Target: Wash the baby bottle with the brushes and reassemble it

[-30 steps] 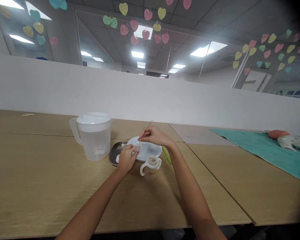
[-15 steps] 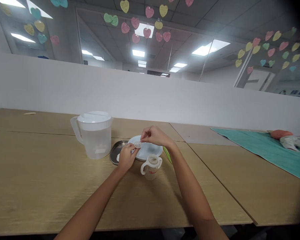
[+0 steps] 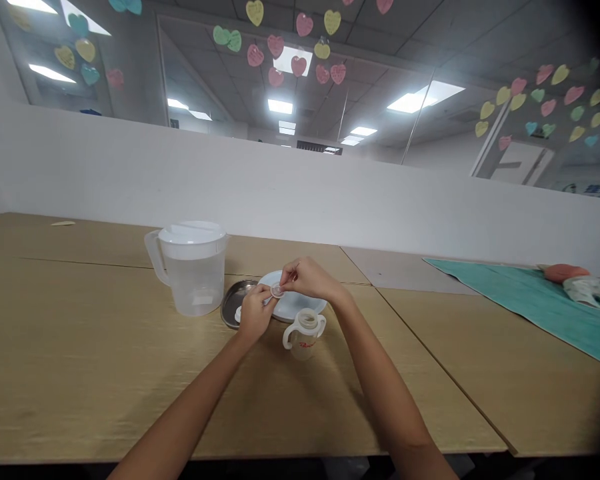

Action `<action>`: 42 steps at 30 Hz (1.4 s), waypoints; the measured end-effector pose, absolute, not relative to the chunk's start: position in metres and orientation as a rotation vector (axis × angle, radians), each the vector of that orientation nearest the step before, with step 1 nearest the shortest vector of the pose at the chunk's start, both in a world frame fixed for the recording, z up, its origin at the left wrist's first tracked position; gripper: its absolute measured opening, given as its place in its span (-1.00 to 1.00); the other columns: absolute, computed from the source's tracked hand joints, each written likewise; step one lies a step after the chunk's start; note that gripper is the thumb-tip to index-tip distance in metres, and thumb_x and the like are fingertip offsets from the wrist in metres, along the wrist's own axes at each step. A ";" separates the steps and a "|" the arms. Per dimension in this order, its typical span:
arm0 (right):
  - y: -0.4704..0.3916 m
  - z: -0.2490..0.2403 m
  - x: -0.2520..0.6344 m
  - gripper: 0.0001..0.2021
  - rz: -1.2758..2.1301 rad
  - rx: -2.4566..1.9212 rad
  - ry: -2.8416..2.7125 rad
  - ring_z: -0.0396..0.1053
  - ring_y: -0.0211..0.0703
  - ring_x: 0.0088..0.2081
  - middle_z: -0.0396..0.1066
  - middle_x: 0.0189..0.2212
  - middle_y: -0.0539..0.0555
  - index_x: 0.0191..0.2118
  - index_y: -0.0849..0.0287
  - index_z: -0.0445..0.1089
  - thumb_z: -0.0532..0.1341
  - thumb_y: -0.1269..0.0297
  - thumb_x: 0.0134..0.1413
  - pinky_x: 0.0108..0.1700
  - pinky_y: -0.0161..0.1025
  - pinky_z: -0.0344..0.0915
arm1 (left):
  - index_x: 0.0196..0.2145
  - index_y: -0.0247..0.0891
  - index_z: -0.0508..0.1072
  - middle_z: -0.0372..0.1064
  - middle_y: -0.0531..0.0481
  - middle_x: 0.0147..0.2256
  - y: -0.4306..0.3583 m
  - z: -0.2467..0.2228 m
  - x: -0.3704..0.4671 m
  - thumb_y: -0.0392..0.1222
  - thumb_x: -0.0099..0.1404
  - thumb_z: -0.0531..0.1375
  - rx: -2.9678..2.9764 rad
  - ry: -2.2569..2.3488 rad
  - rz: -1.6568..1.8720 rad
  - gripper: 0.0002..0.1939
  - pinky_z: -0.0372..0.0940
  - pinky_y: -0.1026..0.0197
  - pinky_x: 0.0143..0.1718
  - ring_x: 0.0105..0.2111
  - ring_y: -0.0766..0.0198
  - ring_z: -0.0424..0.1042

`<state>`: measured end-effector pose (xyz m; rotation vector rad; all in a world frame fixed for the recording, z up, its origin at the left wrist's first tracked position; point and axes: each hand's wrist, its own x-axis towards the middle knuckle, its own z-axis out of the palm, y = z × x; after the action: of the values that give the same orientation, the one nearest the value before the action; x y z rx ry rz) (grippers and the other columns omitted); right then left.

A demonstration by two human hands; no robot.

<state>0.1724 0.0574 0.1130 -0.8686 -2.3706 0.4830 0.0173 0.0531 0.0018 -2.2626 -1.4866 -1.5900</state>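
Clear piece: small and round; translucent, with a pale circular rim and a see-through centre; its finer detail is too small to tell
Clear piece, position: raised between the two hands, in front of the white plate; round face turned toward the viewer
Left hand: closed to a narrow grip; thumb and fingers hold the clear piece at its edge
Right hand: fingertips pinched together at the right side of the clear piece; cannot tell whether they also hold a thin tool
Bottle: upright on the worktop, near the hands; translucent body, red lettering, open round mouth, a white handle at each side
Metal tray: shallow, grey, shiny; beside the plate, partly behind the left hand
Pitcher: translucent, lidded, upright; handle toward the left; left of the tray
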 end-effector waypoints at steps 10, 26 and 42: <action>0.034 0.124 0.168 -0.78 0.470 -0.711 -2.416 0.27 -0.34 -0.41 0.38 -0.47 -0.02 -0.42 0.21 0.44 0.19 0.14 0.01 -0.38 -0.40 0.13 | -0.38 -0.24 0.52 0.41 -0.05 -0.33 0.054 -0.004 0.021 -0.19 0.22 0.10 -2.262 -1.438 -1.536 -0.80 0.19 0.20 -0.26 -0.27 0.19 0.34; -0.010 0.136 0.158 -0.41 -0.154 -1.006 -2.036 -0.14 -0.39 -0.63 -0.06 -0.75 -0.09 -0.71 0.22 0.08 -0.15 -0.08 0.19 -0.53 -0.32 -0.21 | -0.42 -0.24 0.50 0.39 -0.04 -0.35 0.056 -0.006 0.020 -0.28 0.20 0.09 -2.299 -1.496 -1.364 -0.82 0.17 0.19 -0.26 -0.32 0.23 0.33; 0.011 0.129 0.159 -0.45 -0.197 -1.067 -2.093 -0.03 -0.33 -0.64 0.08 -0.71 -0.06 -0.63 0.18 0.18 -0.23 0.02 0.26 -0.53 -0.31 -0.17 | -0.42 -0.22 0.51 0.38 0.00 -0.35 0.054 -0.011 0.023 -0.27 0.18 0.10 -2.434 -1.447 -1.531 -0.83 0.19 0.21 -0.28 -0.33 0.26 0.34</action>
<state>0.1591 0.0107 0.1292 -1.0674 -2.0932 -0.1971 0.0233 0.0537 -0.0115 -2.4344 -1.4470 -1.5314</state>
